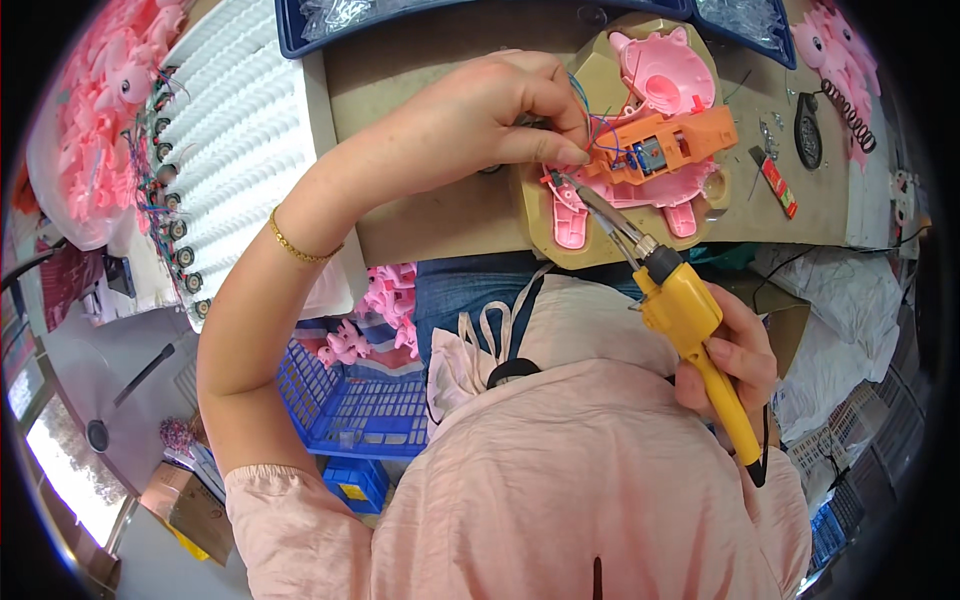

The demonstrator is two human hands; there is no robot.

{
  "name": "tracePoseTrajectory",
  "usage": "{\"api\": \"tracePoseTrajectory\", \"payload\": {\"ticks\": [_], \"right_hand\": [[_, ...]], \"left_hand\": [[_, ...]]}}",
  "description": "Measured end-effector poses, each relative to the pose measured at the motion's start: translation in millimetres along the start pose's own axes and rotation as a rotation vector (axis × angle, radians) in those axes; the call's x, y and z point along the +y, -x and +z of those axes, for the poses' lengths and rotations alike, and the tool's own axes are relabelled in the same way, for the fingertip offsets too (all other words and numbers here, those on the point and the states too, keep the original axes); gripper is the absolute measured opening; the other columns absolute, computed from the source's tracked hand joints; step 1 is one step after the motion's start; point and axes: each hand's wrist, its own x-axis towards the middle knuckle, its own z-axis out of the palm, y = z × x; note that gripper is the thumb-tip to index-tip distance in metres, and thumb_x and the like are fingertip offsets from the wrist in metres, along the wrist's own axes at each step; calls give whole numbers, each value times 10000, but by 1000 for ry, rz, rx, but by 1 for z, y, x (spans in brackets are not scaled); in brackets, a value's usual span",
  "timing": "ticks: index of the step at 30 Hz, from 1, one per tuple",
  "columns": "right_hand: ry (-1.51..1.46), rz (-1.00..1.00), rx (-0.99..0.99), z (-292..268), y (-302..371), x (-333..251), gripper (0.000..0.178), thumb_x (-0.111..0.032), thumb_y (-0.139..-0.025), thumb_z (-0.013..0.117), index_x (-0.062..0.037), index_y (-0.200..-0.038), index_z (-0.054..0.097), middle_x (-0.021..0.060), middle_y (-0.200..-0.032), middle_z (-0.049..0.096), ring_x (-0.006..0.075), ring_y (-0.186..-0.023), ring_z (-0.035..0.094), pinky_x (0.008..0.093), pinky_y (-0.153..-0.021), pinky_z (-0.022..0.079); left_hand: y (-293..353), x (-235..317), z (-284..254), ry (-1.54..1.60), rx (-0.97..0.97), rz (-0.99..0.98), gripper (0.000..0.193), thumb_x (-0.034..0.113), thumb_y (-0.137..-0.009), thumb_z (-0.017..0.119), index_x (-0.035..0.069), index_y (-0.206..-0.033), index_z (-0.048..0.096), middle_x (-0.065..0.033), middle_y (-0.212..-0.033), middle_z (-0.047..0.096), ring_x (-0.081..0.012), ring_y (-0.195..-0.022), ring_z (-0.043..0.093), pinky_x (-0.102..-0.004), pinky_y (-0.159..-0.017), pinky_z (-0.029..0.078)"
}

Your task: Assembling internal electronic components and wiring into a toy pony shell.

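Shell: a glossy pink plastic toy half (655, 190) lies open side up in a khaki jig (600, 252) on the tabletop (440, 215), in front of the person; its rounded, eared upper part sits farthest away, with two stubby legs pointing back toward the worker
Block: a bright orange plastic housing (700, 135) lies slightly tilted across the middle of the shell, its face cut with openings, a dark, boxy component (650, 155) set in one of them
Wires: thin blue, red and green strands (612, 128) loop loosely at the block's left end, some rising beside the fingers
Left hand: reaching in from the left, a gold bracelet (290, 245) on its arm, the left hand (520, 105) bends over the wires; finger and thumb of this grip are drawn close, but whether they pinch a strand cannot be told
Right hand: the right hand (738, 360) has its grip clamped around the yellow body of a soldering gun (690, 315)
Tip: the gun's slim metal end points up and left, close to the shell's left leg; contact cannot be made out
Around: a ridged white foam tray (250, 90) at left, a black coiled cord (850, 115) at right, a blue crate (360, 425) below
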Motion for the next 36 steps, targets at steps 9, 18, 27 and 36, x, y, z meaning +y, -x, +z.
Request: {"api": "tracePoseTrajectory", "payload": {"ticks": [9,18,27,36], "right_hand": [[117,237,22,-3,4,-9,486,-287,-861,628,-117,-1230,362,277,-1218,476,302,-1062,556,377,-869,464],[388,-281,8,-7,-6,-3,527,-98,-795,699,-49,-1202,367,311,-1218,460,343,-964,600,378,-783,515],[430,-188,-130,-11,-15,-8,489,-136,-820,676,-38,-1182,362,326,-1195,466,354,-934,612,379,-761,525],[466,-292,19,-11,-3,-6,516,-262,-827,669,-73,-1178,340,314,-1160,486,369,-964,607,376,-749,541]], "left_hand": [[0,2,-1,-34,-3,12,124,112,-797,667,-3,-835,641,-40,-829,521,-124,-782,526,-248,-655,457],[0,3,-2,-78,-19,-10,121,129,-788,674,17,-823,647,-32,-815,533,-143,-823,519,-263,-707,438],[1,0,-1,-80,-5,16,121,127,-787,673,17,-830,647,-32,-823,543,-154,-846,528,-265,-738,432],[-1,1,-2,-109,-22,6,116,130,-783,676,25,-823,649,-30,-820,540,-154,-845,520,-267,-733,429]]}}
